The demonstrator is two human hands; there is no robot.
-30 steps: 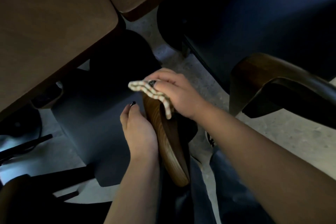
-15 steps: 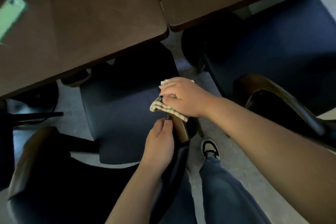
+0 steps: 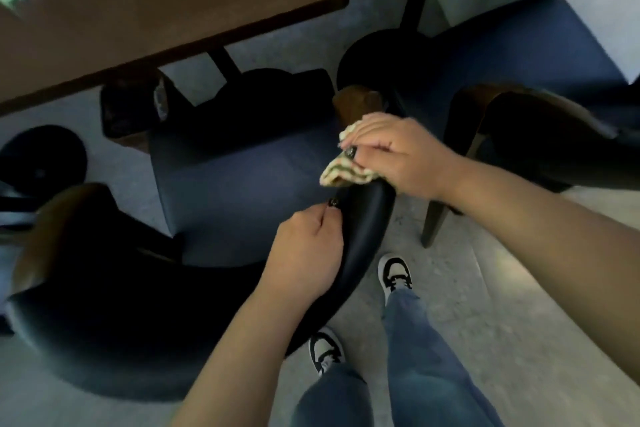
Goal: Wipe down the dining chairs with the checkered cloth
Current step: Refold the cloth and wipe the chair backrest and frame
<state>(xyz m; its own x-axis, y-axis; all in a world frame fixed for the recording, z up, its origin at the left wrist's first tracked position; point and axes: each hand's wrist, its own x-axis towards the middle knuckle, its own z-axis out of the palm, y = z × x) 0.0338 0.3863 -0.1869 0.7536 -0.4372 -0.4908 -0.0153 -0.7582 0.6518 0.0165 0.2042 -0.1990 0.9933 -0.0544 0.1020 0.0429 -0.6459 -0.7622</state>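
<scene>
Moved: right grip (image 3: pixel 398 156) with checkered cloth (image 3: pixel 343 174) slides up chair arm (image 3: pixel 360 218) | left grip (image 3: pixel 308 253) clasps arm just below | risk: bunched cloth may slip off the rounded edge

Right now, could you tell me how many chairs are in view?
3: the blue-seated wooden chair being wiped, a second chair on the right, and a third at the left edge, mostly cut off. Others may be hidden.
</scene>
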